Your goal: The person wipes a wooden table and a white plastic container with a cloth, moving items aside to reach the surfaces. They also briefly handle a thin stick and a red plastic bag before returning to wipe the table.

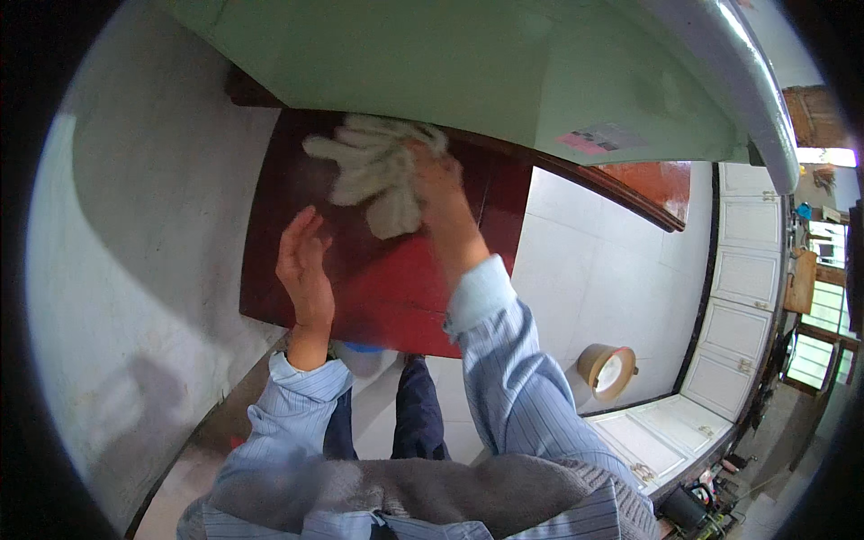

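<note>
A bunched, pale cream cloth (pixel 368 158) lies on the dark red tabletop (pixel 398 283), close to its far edge. My right hand (pixel 435 179) is on the right part of this cloth; the fingers are blurred and partly hidden in its folds, so their grip is unclear. Nearer to me and to the left, my left hand (pixel 304 260) is over the tabletop with its fingers slightly bent and nothing in them. It does not touch the cloth.
A pale green refrigerator-like body (pixel 432 61) rises beyond the table. A grey-white wall (pixel 169 202) borders the left side. To the right, a brown bucket (pixel 587 364) stands on the tiled floor, with white cabinets (pixel 736 277) farther off.
</note>
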A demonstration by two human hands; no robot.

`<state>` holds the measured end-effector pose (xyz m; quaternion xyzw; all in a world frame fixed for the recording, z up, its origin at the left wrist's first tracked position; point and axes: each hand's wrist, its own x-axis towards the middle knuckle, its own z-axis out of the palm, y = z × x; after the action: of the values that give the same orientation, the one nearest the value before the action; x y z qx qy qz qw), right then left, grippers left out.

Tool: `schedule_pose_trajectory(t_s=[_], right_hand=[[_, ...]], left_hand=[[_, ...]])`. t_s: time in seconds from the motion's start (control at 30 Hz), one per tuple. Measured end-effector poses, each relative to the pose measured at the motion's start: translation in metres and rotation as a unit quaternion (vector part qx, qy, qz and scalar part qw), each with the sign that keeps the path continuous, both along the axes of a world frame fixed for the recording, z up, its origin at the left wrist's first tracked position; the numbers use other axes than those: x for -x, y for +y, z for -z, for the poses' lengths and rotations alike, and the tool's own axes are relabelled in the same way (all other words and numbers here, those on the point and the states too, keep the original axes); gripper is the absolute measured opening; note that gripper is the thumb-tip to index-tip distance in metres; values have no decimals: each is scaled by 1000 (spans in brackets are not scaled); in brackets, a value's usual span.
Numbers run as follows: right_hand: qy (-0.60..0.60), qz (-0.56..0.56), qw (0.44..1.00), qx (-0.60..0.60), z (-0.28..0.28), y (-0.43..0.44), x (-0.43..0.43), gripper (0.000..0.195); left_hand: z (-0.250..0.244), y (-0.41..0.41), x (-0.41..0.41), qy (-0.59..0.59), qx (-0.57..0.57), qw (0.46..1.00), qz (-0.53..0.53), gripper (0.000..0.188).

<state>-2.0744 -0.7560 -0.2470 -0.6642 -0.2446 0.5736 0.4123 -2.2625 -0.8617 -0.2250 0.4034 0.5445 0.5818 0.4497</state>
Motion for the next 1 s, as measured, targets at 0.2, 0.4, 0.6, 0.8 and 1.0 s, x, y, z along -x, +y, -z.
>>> schedule_pose_trajectory(t_s=[0.2, 0.4, 0.6, 0.8, 1.0], right_hand=[[98, 196, 959, -182, 36, -71, -171, 49], [211, 209, 922, -248, -24, -98, -167, 48], [247, 232, 917, -209, 21, -79, -106, 55], [207, 160, 948, -179, 41, -36, 12, 58], [187, 79, 973, -115, -14, 29, 192, 46]], left_hand=[[34, -24, 9, -19, 73, 997, 20, 28], [54, -46, 41, -69, 131, 989, -7, 28], [57, -71, 83, -77, 157, 985, -5, 29], [76, -104, 127, -92, 189, 977, -20, 29], [83, -133, 170, -152, 189, 968, -67, 30]])
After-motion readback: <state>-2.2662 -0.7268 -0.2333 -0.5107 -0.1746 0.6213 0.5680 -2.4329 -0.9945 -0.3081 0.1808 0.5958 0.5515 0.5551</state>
